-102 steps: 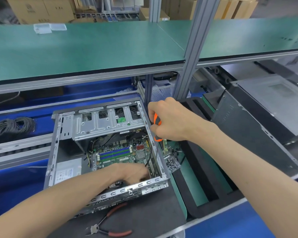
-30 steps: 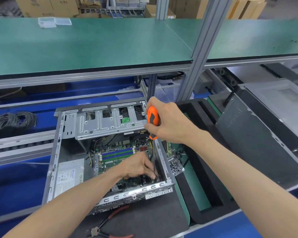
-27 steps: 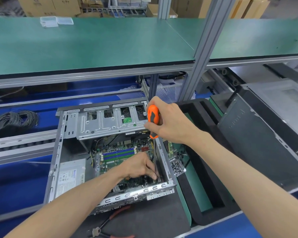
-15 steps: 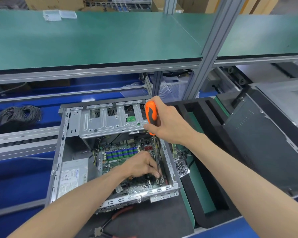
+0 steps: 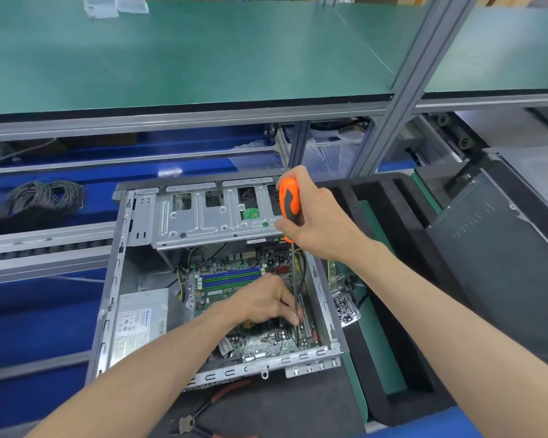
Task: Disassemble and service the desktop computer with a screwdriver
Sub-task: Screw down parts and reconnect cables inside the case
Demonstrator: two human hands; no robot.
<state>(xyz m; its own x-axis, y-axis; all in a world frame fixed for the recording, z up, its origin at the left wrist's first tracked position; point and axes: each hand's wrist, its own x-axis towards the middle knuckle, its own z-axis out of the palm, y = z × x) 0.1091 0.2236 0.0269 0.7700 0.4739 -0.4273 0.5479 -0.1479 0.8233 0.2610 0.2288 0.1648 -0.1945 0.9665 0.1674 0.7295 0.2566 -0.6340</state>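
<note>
Inside the open desktop computer case (image 5: 114, 279) on the bench, right hand (image 5: 320, 222) grips the orange screwdriver (image 5: 289, 203) handle, shaft running down to the motherboard (image 5: 253, 311) near the case's right wall. Left hand (image 5: 263, 303) has fingertips curled, pinching the shaft near its tip. Red-handled pliers (image 5: 209, 409) lie just in front of the case.

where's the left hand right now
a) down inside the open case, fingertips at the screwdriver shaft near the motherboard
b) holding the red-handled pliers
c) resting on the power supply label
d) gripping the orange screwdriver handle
a: the left hand reaches into the open case, its fingertips pinching at the thin shaft of the screwdriver over the motherboard, while the right hand grips the orange handle.
</note>
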